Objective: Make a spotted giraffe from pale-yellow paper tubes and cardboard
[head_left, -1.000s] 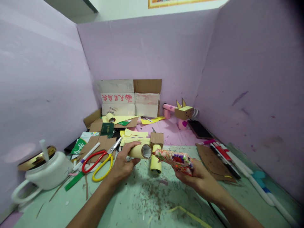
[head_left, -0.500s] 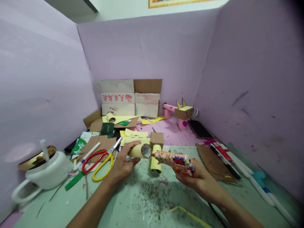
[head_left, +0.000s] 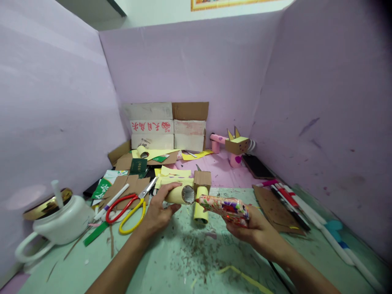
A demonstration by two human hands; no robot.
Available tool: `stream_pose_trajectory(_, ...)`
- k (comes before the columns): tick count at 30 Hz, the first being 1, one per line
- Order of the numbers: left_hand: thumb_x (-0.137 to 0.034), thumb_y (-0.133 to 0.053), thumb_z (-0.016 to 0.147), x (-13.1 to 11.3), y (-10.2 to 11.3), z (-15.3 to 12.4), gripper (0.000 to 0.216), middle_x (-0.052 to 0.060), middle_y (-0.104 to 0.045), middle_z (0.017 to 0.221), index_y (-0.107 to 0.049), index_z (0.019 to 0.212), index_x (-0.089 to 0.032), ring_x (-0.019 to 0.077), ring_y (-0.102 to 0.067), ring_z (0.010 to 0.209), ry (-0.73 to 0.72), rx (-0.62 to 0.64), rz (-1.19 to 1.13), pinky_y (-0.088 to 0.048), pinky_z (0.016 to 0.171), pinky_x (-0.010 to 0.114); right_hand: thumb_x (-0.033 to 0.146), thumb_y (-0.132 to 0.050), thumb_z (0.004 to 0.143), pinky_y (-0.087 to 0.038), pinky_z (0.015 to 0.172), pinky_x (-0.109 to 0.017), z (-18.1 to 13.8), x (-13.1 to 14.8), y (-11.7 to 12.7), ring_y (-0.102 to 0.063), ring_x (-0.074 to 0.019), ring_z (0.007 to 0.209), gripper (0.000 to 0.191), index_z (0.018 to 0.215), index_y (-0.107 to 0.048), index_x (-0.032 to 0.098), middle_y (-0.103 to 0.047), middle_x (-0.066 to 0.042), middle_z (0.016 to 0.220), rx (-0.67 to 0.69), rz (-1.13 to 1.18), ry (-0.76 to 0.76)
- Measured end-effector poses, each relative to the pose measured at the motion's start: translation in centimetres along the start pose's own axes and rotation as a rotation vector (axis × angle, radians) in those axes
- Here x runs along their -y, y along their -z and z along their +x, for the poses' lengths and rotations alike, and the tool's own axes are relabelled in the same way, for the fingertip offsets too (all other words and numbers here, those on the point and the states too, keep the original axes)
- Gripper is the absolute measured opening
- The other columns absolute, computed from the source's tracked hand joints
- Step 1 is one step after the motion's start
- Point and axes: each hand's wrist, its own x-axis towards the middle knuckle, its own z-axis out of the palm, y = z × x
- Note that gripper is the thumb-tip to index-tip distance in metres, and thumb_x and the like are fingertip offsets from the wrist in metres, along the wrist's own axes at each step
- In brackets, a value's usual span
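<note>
My left hand (head_left: pixel 159 212) is closed round a yellow paper-wrapped tube (head_left: pixel 179 194), holding it on its side with the open end facing right. My right hand (head_left: pixel 255 228) grips a glue gun (head_left: pixel 225 206) covered in flowered tape, and its nozzle touches the rim of the tube's open end. Just beyond the nozzle a second yellow tube (head_left: pixel 200 206) lies on the green mat (head_left: pixel 183 261) under a small cardboard block (head_left: pixel 202 179).
Red and yellow scissors (head_left: pixel 128 206) and a white pen lie left of my hand. A white teapot (head_left: pixel 58 224) stands at far left. Markers (head_left: pixel 288 204) and cardboard lie at right. A cardboard box (head_left: pixel 168 124), a paper animal figure (head_left: pixel 237 147) and a phone (head_left: pixel 257 165) are behind.
The glue gun's nozzle has shifted slightly along the tube's open rim. My left hand and the tube have stayed in place.
</note>
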Motion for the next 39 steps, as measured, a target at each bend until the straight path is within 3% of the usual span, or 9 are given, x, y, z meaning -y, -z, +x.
stream_pose_trajectory(19,-0.016,-0.065,0.073,0.1,0.0,-0.1,0.043,0.010,-0.063,0.123,-0.059,0.116,-0.019,0.0272,-0.055,0.116,0.008,0.048,-0.053,-0.039,0.102,0.039,0.024,-0.063,0.071,-0.028,0.050,-0.023,0.1,0.0,-0.2,-0.031,-0.0106,0.055,0.009,0.075,-0.057,0.019,-0.040,0.006,0.061,-0.080,0.084,-0.058)
stream_pose_trajectory(22,-0.024,-0.070,0.072,0.4,0.1,0.1,0.046,0.013,-0.061,0.126,-0.062,0.116,-0.018,0.0312,-0.052,0.120,0.032,0.069,-0.139,-0.036,0.104,0.042,0.030,-0.068,0.066,-0.030,0.049,-0.023,0.1,0.3,0.1,-0.036,-0.0114,0.055,0.016,0.068,-0.058,0.018,-0.045,0.004,0.059,-0.141,0.114,-0.071)
stream_pose_trajectory(25,-0.039,-0.073,0.071,0.4,-0.1,0.2,0.049,0.013,-0.060,0.126,-0.065,0.115,-0.017,0.0325,-0.051,0.120,0.083,0.105,-0.288,-0.037,0.103,0.041,0.036,-0.071,0.065,-0.027,0.045,-0.024,0.0,0.6,0.6,-0.036,-0.0105,0.051,0.023,0.074,-0.065,0.016,-0.049,0.002,0.059,-0.186,0.191,-0.080)
stream_pose_trajectory(30,-0.053,-0.076,0.066,0.3,-0.9,-0.2,0.070,0.013,-0.066,0.118,-0.062,0.122,-0.016,0.0316,-0.058,0.109,0.250,0.132,-0.539,-0.046,0.090,0.038,0.046,-0.073,0.066,-0.019,0.040,-0.024,0.1,0.7,0.5,-0.027,-0.0076,0.039,0.038,0.086,-0.069,0.014,-0.038,0.007,0.042,-0.237,0.432,-0.053)
stream_pose_trajectory(32,-0.053,-0.078,0.065,0.2,-1.4,-0.4,0.071,0.014,-0.066,0.118,-0.061,0.124,-0.016,0.0318,-0.057,0.111,0.268,0.137,-0.610,-0.046,0.091,0.037,0.046,-0.078,0.061,-0.018,0.038,-0.022,0.4,0.4,0.1,-0.027,-0.0057,0.037,0.038,0.081,-0.068,0.015,-0.045,0.006,0.044,-0.313,0.515,-0.049)
stream_pose_trajectory(34,-0.050,-0.078,0.066,-0.1,-1.8,-0.5,0.068,0.013,-0.065,0.122,-0.061,0.123,-0.017,0.0315,-0.056,0.115,0.266,0.168,-0.672,-0.045,0.094,0.037,0.039,-0.085,0.053,-0.026,0.037,-0.020,0.9,0.0,-0.4,-0.036,-0.0054,0.040,0.036,0.075,-0.068,0.016,-0.057,0.003,0.056,-0.407,0.573,-0.061)
stream_pose_trajectory(35,-0.049,-0.078,0.068,-0.3,-2.1,-0.6,0.066,0.013,-0.064,0.123,-0.061,0.123,-0.018,0.0312,-0.056,0.115,0.266,0.192,-0.701,-0.044,0.095,0.037,0.035,-0.087,0.050,-0.035,0.040,-0.020,1.2,-0.2,-0.7,-0.045,-0.0072,0.045,0.036,0.075,-0.069,0.016,-0.063,0.001,0.063,-0.442,0.596,-0.068)
stream_pose_trajectory(37,-0.047,-0.078,0.069,-0.7,-2.5,-0.8,0.064,0.013,-0.062,0.125,-0.059,0.124,-0.019,0.0308,-0.056,0.115,0.273,0.240,-0.755,-0.043,0.097,0.039,0.030,-0.089,0.048,-0.052,0.062,-0.026,2.0,-0.4,-1.6,-0.063,-0.0159,0.068,0.040,0.083,-0.072,0.018,-0.071,-0.004,0.079,-0.465,0.644,-0.077)
stream_pose_trajectory(39,-0.046,-0.077,0.071,-1.0,-2.9,-0.9,0.064,0.014,-0.061,0.127,-0.057,0.126,-0.019,0.0312,-0.055,0.116,0.287,0.271,-0.794,-0.044,0.096,0.039,0.030,-0.090,0.048,-0.052,0.087,-0.038,2.7,-0.3,-2.7,-0.067,-0.0253,0.094,0.049,0.093,-0.073,0.019,-0.074,-0.007,0.095,-0.430,0.699,-0.080)
